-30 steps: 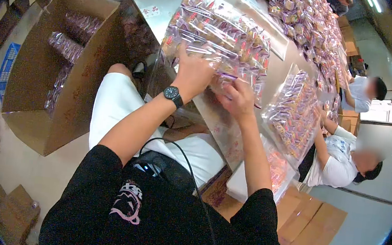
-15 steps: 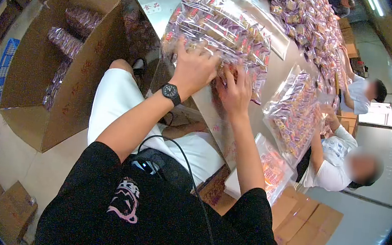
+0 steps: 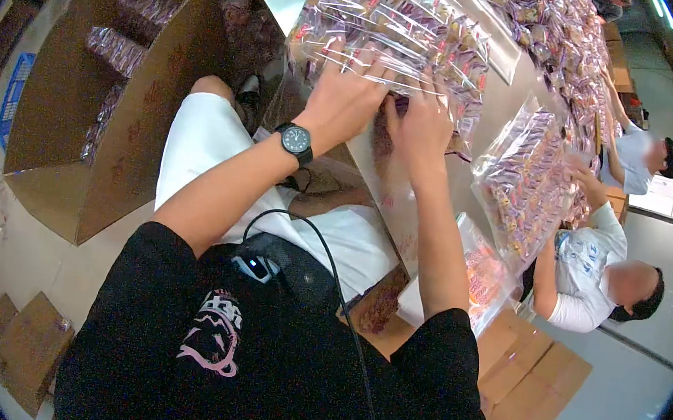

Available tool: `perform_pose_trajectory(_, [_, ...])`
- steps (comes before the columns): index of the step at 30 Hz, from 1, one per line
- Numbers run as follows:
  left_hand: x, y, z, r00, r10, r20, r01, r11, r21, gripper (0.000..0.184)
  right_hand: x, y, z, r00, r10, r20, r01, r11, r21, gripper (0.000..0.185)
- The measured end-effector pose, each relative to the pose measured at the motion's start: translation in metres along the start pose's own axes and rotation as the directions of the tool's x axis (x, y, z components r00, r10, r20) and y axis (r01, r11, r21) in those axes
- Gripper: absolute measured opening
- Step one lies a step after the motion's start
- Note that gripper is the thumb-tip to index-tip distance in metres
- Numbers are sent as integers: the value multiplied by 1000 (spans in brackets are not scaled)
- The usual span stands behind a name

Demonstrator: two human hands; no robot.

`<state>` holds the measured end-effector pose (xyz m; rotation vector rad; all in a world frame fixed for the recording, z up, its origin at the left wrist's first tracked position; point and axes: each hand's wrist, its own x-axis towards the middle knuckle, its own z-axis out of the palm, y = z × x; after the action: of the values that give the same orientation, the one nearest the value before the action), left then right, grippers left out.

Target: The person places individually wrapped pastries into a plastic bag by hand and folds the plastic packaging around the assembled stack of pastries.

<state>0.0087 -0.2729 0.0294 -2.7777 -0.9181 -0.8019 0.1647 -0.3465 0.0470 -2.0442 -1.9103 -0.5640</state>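
Note:
A large clear plastic bag (image 3: 390,29) full of small wrapped snack packs lies on the metal table in front of me. My left hand (image 3: 347,99) is at its near edge, with fingers bent onto the film. Beside it, my right hand (image 3: 422,128) grips the same edge, its thumb towards the left hand. Glare on the film partly hides the fingertips of both hands. A second filled clear bag (image 3: 527,178) stands to the right, near a co-worker's hand (image 3: 589,181).
A big open carton (image 3: 137,104) holding filled bags stands on the left. Loose snack packs (image 3: 560,36) are heaped along the table's far right. Flat plastic bags with orange print (image 3: 482,280) lie by my right forearm, above closed cartons (image 3: 537,382). Two co-workers are on the right.
The bag and both hands sit slightly further right in view, and the left fingers reach further over the film. The nearer co-worker's arm has shifted beside the second bag.

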Motion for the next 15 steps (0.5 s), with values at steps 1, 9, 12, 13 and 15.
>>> perform_pose_trajectory(1, [-1,-1,2,998,9,-59,-10,1000,-14,51,2,1,-4,1000,1,25,-2,1000,23,50])
perform_pose_trajectory(9, [2,1,17,998,-34,-50,32,999,-39,45,-1,2,-4,994,51,98,-69,979,191,45])
perform_pose_trajectory(12, [-2,-5,9,996,51,-75,-54,998,-43,46,-3,3,-1,999,38,33,-44,978,202,50])
perform_pose_trajectory(13, [-5,-11,3,988,100,-115,-102,995,-8,46,-4,2,-1,998,41,38,-47,985,167,51])
perform_pose_trajectory(15, [-18,-19,-6,971,181,-156,-201,972,-124,44,-9,-1,-1,997,50,60,-56,994,92,53])
